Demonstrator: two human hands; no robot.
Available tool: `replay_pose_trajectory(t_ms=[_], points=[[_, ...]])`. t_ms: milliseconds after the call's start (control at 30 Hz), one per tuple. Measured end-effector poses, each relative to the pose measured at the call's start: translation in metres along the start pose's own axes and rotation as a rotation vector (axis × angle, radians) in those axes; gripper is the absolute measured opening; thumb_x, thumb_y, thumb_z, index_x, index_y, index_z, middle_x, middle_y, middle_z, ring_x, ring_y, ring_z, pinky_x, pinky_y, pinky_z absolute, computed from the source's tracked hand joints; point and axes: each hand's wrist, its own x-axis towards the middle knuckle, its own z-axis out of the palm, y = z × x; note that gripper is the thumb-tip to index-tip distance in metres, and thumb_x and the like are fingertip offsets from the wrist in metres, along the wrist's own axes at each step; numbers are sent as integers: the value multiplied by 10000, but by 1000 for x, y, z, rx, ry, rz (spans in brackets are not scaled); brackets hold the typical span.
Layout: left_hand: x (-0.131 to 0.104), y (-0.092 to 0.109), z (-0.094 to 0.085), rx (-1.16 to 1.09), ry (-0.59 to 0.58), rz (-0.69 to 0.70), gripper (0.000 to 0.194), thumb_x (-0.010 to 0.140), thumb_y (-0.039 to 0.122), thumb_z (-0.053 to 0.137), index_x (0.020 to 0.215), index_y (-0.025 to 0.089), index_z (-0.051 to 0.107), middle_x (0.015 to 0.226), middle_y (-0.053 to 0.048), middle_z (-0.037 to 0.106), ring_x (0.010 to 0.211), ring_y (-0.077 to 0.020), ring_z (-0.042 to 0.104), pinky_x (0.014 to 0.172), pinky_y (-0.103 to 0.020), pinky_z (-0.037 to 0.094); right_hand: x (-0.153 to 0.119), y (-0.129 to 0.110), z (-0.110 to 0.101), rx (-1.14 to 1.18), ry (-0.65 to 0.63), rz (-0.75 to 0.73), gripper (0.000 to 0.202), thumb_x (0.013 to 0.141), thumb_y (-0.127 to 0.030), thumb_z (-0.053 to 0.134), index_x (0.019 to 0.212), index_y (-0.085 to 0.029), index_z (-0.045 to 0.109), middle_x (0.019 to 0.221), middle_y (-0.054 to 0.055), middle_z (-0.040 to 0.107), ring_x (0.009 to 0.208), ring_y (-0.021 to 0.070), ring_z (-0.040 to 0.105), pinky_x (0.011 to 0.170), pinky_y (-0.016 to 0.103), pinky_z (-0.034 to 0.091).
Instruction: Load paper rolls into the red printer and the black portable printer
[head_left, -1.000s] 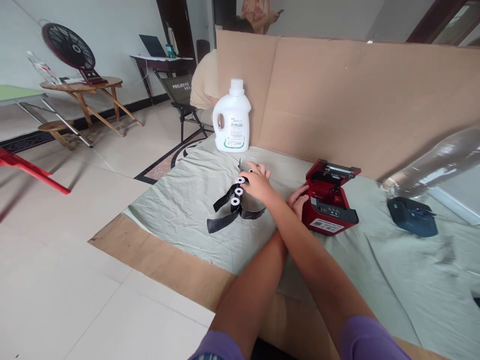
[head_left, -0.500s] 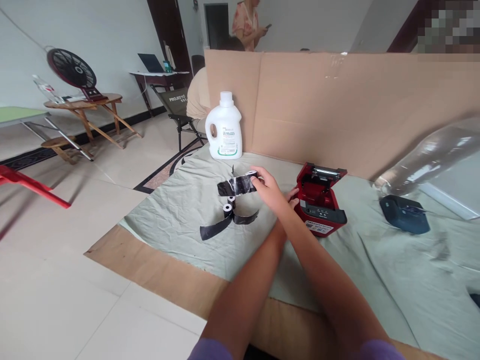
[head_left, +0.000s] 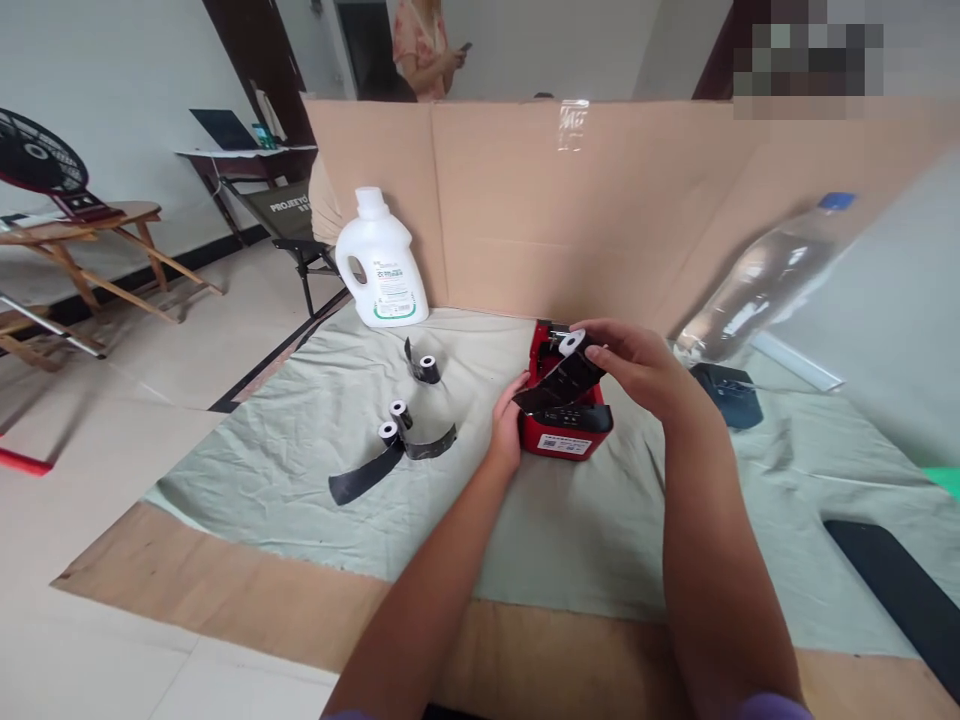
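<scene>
Black roll (head_left: 577,374), just one, pinched between thumb and fingertips of the right hand (head_left: 637,362), above one opened red machine (head_left: 568,440). Left hand (head_left: 508,425) outstretched against the machine's left side. Three other rolls (head_left: 429,372) on pale green cloth (head_left: 484,355): two close together, one apart. Behind these, one white bottle (head_left: 386,265).

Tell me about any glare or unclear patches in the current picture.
Head view: glare streaks the clear plastic bottle and the tape on the cardboard; pixelation masks a patch at the top right; the small print on the label of the red device is too small to read.
</scene>
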Motion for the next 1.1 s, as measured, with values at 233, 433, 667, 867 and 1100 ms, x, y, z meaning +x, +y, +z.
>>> replay_pose_trajectory(t_ms=[233,433,667,867,1100], points=[[5,-9,-13,-27,-159,119,459,815,305,640,1260,203,683,1388,-71,630,1361,-284,510,1168,-420,353,12,51,9,-467,-312,158,339,874,-126,515,1140,-223,702,1207,52,706,1105,257,630,987,405,471],[8,-12,-15,-3,-187,158,448,837,291,614,1271,200,681,1383,-72,635,1365,-281,506,1171,-411,353,20,66,24,-650,-301,181,361,921,-114,466,1223,-180,653,1302,84,670,1199,281,599,1023,412,443],[7,-12,-13,15,-187,164,459,843,293,591,1283,189,665,1393,-81,625,1355,-282,514,1168,-423,357,26,80,35,-678,-307,233,341,840,-72,560,1137,-187,683,1179,87,727,1118,271,653,986,390,466],[-5,-2,-13,289,-175,407,404,894,283,512,1263,188,645,1454,-105,547,1384,-266,464,1168,-425,345,19,55,14,-482,-197,198,178,850,-192,560,921,-204,723,1006,49,760,901,221,690,808,323,510],[-35,12,-1,1000,-275,921,262,801,240,613,1032,244,737,1169,-76,674,1149,-262,554,1037,-451,396,16,57,-20,-362,428,155,204,813,-367,573,810,-195,683,818,54,729,687,188,621,713,345,502]])
